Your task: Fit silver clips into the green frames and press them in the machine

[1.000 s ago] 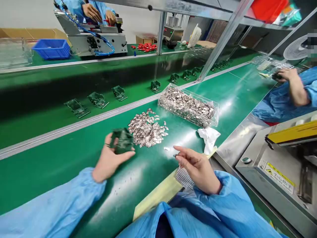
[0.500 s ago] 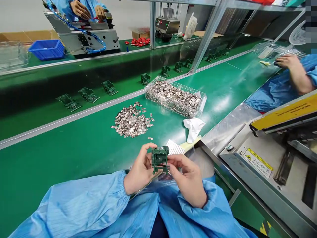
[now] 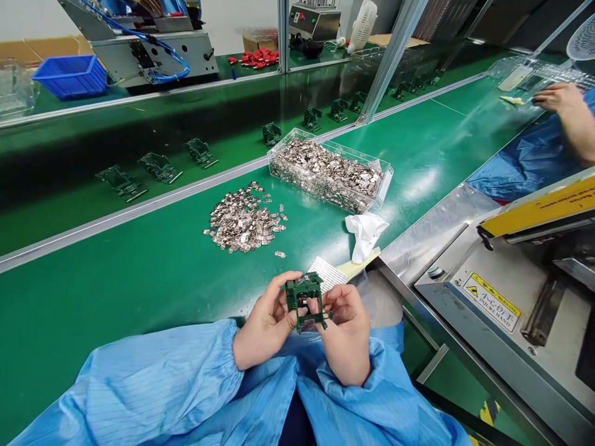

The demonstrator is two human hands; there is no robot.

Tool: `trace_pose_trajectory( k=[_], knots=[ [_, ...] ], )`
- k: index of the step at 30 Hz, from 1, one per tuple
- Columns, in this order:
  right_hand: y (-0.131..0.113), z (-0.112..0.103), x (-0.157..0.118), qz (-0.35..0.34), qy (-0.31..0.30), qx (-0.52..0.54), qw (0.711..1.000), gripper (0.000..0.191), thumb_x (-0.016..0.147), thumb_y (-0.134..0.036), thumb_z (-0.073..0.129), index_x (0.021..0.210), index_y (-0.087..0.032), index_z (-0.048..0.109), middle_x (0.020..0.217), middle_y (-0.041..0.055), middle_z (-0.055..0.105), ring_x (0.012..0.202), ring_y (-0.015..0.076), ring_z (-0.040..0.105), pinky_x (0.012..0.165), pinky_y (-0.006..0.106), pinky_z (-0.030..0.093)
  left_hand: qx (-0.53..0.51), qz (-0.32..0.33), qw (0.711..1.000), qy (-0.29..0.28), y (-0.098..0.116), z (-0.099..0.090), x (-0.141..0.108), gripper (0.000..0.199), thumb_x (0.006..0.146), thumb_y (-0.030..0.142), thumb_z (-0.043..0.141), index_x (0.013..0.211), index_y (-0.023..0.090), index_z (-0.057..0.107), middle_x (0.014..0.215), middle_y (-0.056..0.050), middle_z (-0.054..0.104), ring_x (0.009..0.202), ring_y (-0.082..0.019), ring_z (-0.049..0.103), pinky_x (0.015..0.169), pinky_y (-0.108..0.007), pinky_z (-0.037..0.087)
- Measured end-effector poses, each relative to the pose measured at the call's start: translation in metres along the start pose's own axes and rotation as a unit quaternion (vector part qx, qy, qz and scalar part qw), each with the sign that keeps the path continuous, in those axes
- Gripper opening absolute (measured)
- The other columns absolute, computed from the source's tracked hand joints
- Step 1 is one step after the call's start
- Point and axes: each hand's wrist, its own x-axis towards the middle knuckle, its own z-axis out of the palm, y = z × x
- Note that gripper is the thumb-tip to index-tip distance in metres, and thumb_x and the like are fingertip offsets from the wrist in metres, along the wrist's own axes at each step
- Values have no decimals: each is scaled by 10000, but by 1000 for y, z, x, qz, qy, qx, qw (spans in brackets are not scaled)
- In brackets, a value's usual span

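Head view, left hand [image 3: 264,327] clasping green frame [image 3: 307,284], right hand [image 3: 346,341] closed around its edge, bench [image 3: 116,279] spreading leftward

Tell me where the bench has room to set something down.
Green bench: bare left of the metal-piece pile, between rail and left sleeve; also right of the clear bin. Crowded: around the striped sheet and white wad, ahead of the right hand.

Left fingers [image 3: 277,285] partly hidden behind green frame [image 3: 304,286]; whether anything is pinched by right fingers [image 3: 346,296] cannot be told. Round fan [image 3: 583,38], co-worker's arm [image 3: 577,127], yellow-barred machine [image 3: 493,291] cut off by right edge. Blue-tubed machine [image 3: 198,56] cropped at top.
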Motion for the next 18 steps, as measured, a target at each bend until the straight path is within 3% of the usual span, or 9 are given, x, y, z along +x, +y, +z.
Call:
trace_pose_trajectory(
  k=[3,7,11,15,18],
  knots=[
    [1,3,-2,9,-2,22,1000,250,769,-237,697,780,-231,447,648,-35,597,549,120,554,504,213,451,22,5,1000,9,-1,0,-1,443,913,251,595,1313,286,407,954,-23,629,828,-101,608,750,-177,516],
    [4,3,-5,-9,2,-15,1000,248,808,-272,684,773,-230,441,652,-37,561,558,118,520,509,219,437,71,8,997,41,-1,0,-3,363,933,312,555,1271,243,442,777,9,562,655,-81,519,597,-153,458],
    [7,-1,-5,-7,-23,-58,998,182,826,-280,666,843,-226,492,727,-20,562,630,130,533,577,241,467,87,4,994,66,2,1,-3,335,925,339,558,1228,233,458,766,2,581,601,-87,503,539,-165,436],
    [5,-4,-1,23,-49,-7,999,192,815,-313,674,908,-221,533,887,29,598,764,157,577,644,262,512,90,0,993,82,5,4,-2,333,913,354,571,1209,237,473,813,-16,626,617,-108,551,541,-183,462],
    [3,-4,1,62,-60,47,995,237,764,-315,729,828,-219,521,809,9,593,681,136,549,563,224,481,98,0,992,81,7,5,-2,331,908,357,577,1199,232,481,794,-9,618,640,-119,582,561,-193,477]
  ],
)
